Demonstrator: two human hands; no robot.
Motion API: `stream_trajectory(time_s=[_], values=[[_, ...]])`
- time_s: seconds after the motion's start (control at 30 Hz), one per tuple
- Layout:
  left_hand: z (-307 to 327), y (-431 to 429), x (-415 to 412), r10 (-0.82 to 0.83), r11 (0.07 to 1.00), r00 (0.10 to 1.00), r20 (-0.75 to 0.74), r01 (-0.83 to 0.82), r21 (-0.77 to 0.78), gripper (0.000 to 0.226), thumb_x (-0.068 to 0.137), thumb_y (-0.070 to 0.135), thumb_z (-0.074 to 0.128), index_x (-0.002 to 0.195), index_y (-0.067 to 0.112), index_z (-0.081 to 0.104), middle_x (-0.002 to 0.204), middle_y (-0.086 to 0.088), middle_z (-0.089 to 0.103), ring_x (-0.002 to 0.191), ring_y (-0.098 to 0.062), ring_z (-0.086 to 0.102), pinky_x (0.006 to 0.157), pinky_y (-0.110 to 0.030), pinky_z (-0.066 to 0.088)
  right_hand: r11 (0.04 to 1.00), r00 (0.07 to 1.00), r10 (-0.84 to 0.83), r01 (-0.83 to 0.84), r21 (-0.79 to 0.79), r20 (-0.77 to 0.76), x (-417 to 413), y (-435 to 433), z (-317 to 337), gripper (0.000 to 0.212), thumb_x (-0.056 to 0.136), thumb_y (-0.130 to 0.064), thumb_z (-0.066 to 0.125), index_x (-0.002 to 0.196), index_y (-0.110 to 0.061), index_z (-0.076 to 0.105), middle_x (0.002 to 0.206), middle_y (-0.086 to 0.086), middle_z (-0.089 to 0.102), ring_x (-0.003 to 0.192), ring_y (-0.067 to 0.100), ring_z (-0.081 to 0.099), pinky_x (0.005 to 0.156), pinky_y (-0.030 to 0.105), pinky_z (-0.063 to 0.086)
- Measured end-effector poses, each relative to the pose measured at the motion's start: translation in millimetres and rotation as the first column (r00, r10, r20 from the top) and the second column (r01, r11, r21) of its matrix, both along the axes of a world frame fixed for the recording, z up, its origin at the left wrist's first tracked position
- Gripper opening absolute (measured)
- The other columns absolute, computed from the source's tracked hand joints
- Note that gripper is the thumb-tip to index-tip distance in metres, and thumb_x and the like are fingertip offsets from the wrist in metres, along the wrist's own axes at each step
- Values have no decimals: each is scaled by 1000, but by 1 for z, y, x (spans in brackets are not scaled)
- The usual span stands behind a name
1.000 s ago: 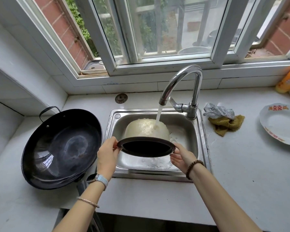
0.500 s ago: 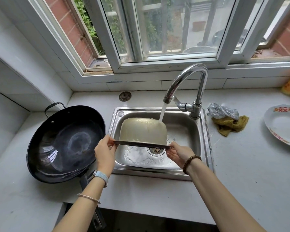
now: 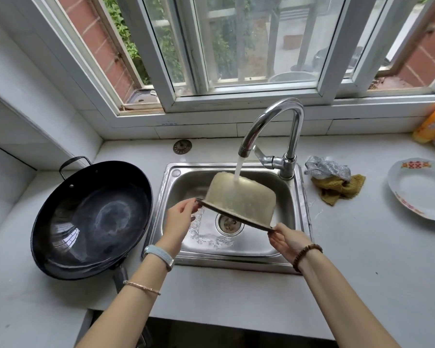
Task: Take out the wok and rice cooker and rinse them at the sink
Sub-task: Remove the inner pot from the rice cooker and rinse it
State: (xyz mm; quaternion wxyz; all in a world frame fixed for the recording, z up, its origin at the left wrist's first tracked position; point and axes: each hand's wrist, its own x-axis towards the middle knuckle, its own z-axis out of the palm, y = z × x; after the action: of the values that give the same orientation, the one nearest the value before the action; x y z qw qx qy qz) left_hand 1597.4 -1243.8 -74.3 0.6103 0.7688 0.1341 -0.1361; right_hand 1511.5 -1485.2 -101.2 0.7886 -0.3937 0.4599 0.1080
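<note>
- head view: the rice cooker pot (image 3: 239,197) hangs upside down over the sink (image 3: 236,258), between the two hands and just ahead of them. its base is up under the stream from the faucet (image 3: 274,116).
- its rim runs left to right across the basin, slanting from high on the left to low on the right. turning it over to rinse the inside would, i judge, pivot about that line.
- left hand (image 3: 178,218): thumb and fingers pinch the raised left edge of the rim.
- right hand (image 3: 286,241): fingertips pinch the lowered right edge, nearer the body.
- wok (image 3: 91,217): it lies open side up on the tabletop (image 3: 362,259) just left of the sink. it is closest to the left hand, and neither hand touches it.
</note>
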Motion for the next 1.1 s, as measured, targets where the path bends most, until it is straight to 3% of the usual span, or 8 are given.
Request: stream_trajectory(time_s=[0.07,0.2,0.3,0.5,0.9,1.1], values=[[1,-11,3,-50,999,999,-8,50,-5,16,97,31,54,104,23,66,108,2,70,105,-13,63,93,-35,52,1000,1000,-15,15,1,-5,-4,-5,-2,11,91,-2,50,81,2,53,79,16,62,70,20,60,50,19,54],[-1,-27,9,-105,994,994,-25,106,35,43,89,40,63,123,13,63,117,0,67,111,-14,60,100,-38,49,998,998,-68,68,-4,-1,-9,-12,-3,14,92,-1,50,79,2,53,78,15,61,70,19,59,47,17,53],[0,-37,12,-114,993,993,-43,115,26,49,88,40,65,128,11,60,120,-2,65,112,-14,60,100,-37,49,996,996,-92,92,-11,-5,-12,-17,-3,11,92,-1,51,82,2,54,79,15,62,69,19,59,46,16,52],[5,-53,13,-110,994,993,-54,110,1,46,91,31,64,130,7,57,121,-6,64,110,-15,60,92,-31,52,994,994,-107,107,-15,6,-17,-25,-5,11,92,0,49,82,2,54,79,15,61,70,19,58,47,16,52],[11,-68,15,-118,993,991,-68,116,-34,46,93,23,62,134,5,52,125,-9,61,114,-19,58,98,-36,49,995,995,-103,103,-9,13,-21,-32,-11,10,92,0,49,85,1,56,82,14,64,70,18,58,49,16,52],[5,-60,15,-74,997,991,-108,70,-38,36,92,21,61,125,7,60,119,-8,64,112,-20,60,96,-36,50,997,996,-82,82,-12,30,-16,-30,-11,7,90,4,50,89,3,58,84,15,65,71,18,60,48,16,51]])
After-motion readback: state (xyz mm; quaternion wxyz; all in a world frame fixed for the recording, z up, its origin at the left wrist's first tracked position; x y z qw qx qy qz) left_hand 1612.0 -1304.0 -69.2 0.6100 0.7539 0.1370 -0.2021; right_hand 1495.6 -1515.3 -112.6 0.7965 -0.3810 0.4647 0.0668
